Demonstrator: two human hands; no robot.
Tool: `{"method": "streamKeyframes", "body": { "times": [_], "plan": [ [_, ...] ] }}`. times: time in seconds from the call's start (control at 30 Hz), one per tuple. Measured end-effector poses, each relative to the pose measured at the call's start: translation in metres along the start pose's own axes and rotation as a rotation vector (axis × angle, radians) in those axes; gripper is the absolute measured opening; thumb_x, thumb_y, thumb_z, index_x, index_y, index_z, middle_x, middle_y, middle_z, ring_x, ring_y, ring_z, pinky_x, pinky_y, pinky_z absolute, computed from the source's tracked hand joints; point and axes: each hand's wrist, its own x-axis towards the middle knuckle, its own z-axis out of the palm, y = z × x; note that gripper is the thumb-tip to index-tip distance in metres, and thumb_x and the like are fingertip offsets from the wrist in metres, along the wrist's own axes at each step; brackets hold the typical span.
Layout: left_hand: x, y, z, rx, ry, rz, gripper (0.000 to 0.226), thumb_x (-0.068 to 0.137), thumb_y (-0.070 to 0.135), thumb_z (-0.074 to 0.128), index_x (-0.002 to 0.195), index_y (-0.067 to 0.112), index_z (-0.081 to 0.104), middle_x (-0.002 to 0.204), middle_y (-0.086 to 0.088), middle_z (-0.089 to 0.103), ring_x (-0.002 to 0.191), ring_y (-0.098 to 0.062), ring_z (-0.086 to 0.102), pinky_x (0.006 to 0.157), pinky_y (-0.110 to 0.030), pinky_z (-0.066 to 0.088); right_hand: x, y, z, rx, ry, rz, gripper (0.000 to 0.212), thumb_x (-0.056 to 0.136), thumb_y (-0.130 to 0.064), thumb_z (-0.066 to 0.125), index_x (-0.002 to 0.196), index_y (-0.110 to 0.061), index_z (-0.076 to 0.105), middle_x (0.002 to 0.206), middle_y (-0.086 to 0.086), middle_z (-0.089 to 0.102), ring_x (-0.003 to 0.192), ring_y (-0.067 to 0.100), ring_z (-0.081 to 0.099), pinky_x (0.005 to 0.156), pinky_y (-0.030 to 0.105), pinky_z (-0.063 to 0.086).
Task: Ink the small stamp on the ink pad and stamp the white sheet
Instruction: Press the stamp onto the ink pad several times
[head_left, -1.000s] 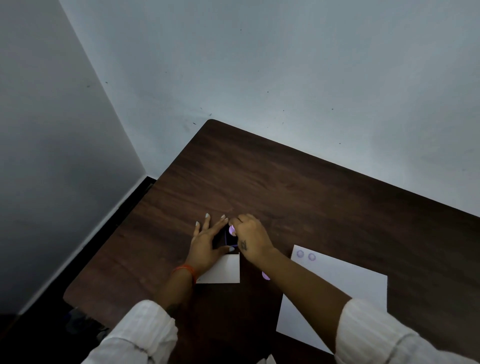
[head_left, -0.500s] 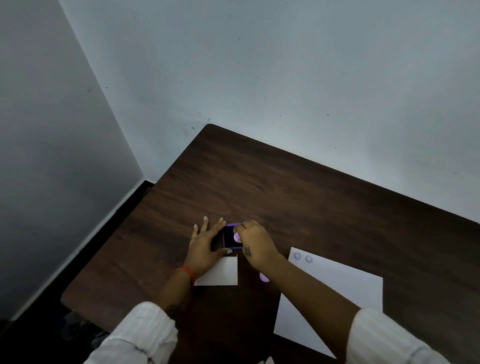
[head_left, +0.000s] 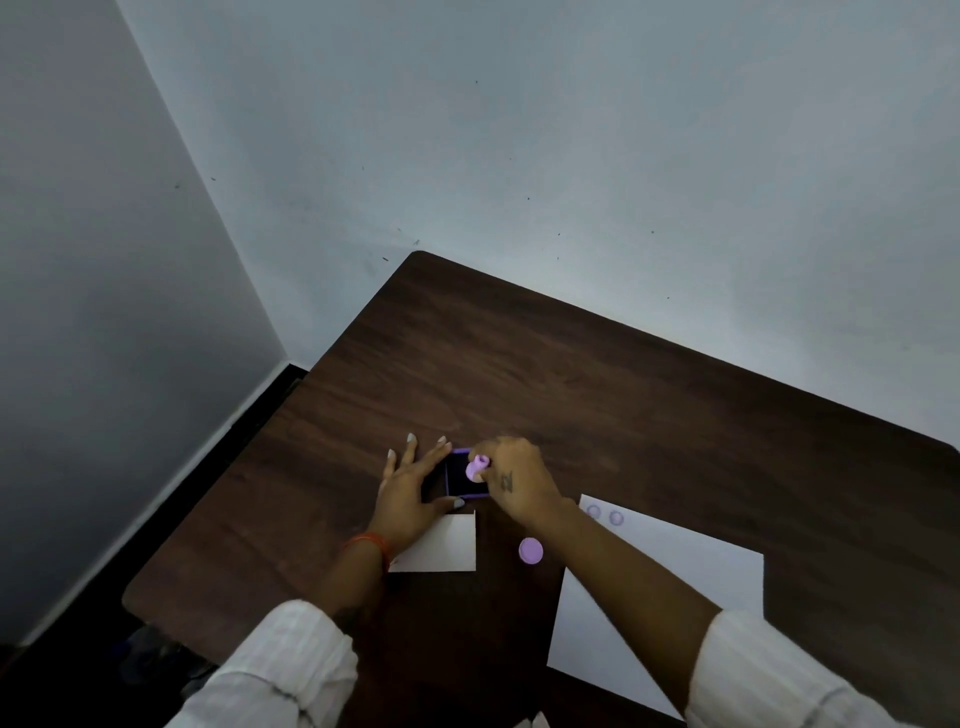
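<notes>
Stamp face hidden against ink pad (head_left: 461, 480); right hand (head_left: 511, 480) fingers pinch small stamp (head_left: 477, 467) on pad; left hand (head_left: 413, 493) spread flat, steadying pad's 9 o'clock side; white sheet (head_left: 670, 582) at 4 o'clock.

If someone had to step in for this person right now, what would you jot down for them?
Right hand: pinching the small stamp, pressed on the ink pad.
Left hand: open, fingers steadying the pad's left side.
White sheet: lies to the right on the table; two round prints are at its top corner.
A round purple cap lies between the pad and the sheet.
Left: lift the stamp and press it on the sheet.
</notes>
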Motion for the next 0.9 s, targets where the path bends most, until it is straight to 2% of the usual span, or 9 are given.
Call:
{"method": "streamKeyframes", "body": {
  "times": [0.07, 0.23, 0.3, 0.37, 0.43, 0.63, 0.8, 0.9],
  "plan": [
    [0.0, 0.0, 0.0, -0.001, -0.008, -0.022, 0.075, 0.077, 0.03, 0.071, 0.14, 0.03, 0.03, 0.156, 0.001, 0.02, 0.145, -0.024, -0.006, 0.117, -0.042, -0.006, 0.001, 0.008, -0.007, 0.023, 0.015, 0.033, 0.017, 0.083, -0.003, 0.052, 0.089, 0.0, 0.067, 0.094, 0.022, 0.068, 0.086, 0.033, 0.062, 0.076, 0.034, 0.05],
    [0.002, 0.0, 0.001, 0.005, -0.003, -0.004, 0.075, 0.077, 0.03, 0.07, 0.14, 0.03, 0.029, 0.155, 0.005, 0.022, 0.144, -0.02, -0.007, 0.116, -0.041, -0.008, -0.013, 0.02, 0.003, -0.219, -0.058, -0.056, 0.022, 0.09, -0.008, 0.048, 0.109, -0.003, 0.057, 0.117, 0.018, 0.06, 0.109, 0.029, 0.053, 0.09, 0.035, 0.043],
    [0.001, -0.001, 0.001, 0.006, 0.0, -0.006, 0.075, 0.077, 0.03, 0.07, 0.14, 0.03, 0.029, 0.154, 0.005, 0.022, 0.14, -0.015, -0.01, 0.116, -0.042, -0.007, -0.01, 0.019, 0.004, -0.245, -0.048, -0.075, 0.024, 0.091, -0.009, 0.047, 0.114, -0.003, 0.055, 0.119, 0.018, 0.059, 0.112, 0.029, 0.051, 0.093, 0.037, 0.043],
    [0.001, -0.002, 0.002, 0.006, 0.006, -0.002, 0.075, 0.077, 0.029, 0.07, 0.14, 0.03, 0.029, 0.154, 0.005, 0.022, 0.138, -0.013, -0.01, 0.116, -0.042, -0.007, -0.008, 0.017, 0.003, -0.237, -0.037, -0.052, 0.023, 0.09, -0.008, 0.049, 0.112, -0.003, 0.057, 0.117, 0.018, 0.06, 0.109, 0.028, 0.053, 0.092, 0.036, 0.045],
    [0.001, -0.001, 0.001, 0.013, 0.003, 0.002, 0.075, 0.077, 0.03, 0.07, 0.14, 0.03, 0.029, 0.154, 0.005, 0.023, 0.142, -0.018, -0.007, 0.116, -0.042, -0.008, -0.009, 0.018, 0.005, -0.224, -0.015, -0.027, 0.022, 0.09, -0.007, 0.05, 0.109, -0.004, 0.058, 0.115, 0.017, 0.061, 0.108, 0.028, 0.054, 0.091, 0.035, 0.046],
    [0.001, 0.0, 0.0, 0.011, -0.003, 0.003, 0.074, 0.078, 0.029, 0.07, 0.14, 0.029, 0.03, 0.154, 0.004, 0.023, 0.144, -0.02, -0.006, 0.115, -0.041, -0.009, -0.004, 0.029, -0.007, -0.294, -0.126, -0.206, 0.023, 0.093, -0.011, 0.048, 0.112, -0.004, 0.058, 0.117, 0.017, 0.062, 0.11, 0.028, 0.054, 0.095, 0.038, 0.045],
    [0.001, -0.001, 0.002, 0.012, 0.01, 0.002, 0.075, 0.077, 0.029, 0.07, 0.14, 0.029, 0.03, 0.154, 0.004, 0.023, 0.144, -0.02, -0.005, 0.116, -0.04, -0.009, -0.01, 0.023, 0.008, -0.202, 0.027, -0.094, 0.019, 0.089, -0.008, 0.051, 0.106, -0.005, 0.06, 0.112, 0.014, 0.064, 0.106, 0.025, 0.056, 0.09, 0.032, 0.044],
    [0.001, -0.001, 0.001, 0.013, 0.011, 0.011, 0.074, 0.077, 0.029, 0.07, 0.14, 0.028, 0.03, 0.154, 0.004, 0.025, 0.144, -0.02, -0.005, 0.116, -0.041, -0.009, -0.008, 0.025, 0.001, -0.2, -0.003, -0.132, 0.019, 0.09, -0.008, 0.051, 0.105, -0.004, 0.062, 0.11, 0.016, 0.065, 0.102, 0.027, 0.058, 0.09, 0.034, 0.045]
  ]
}}
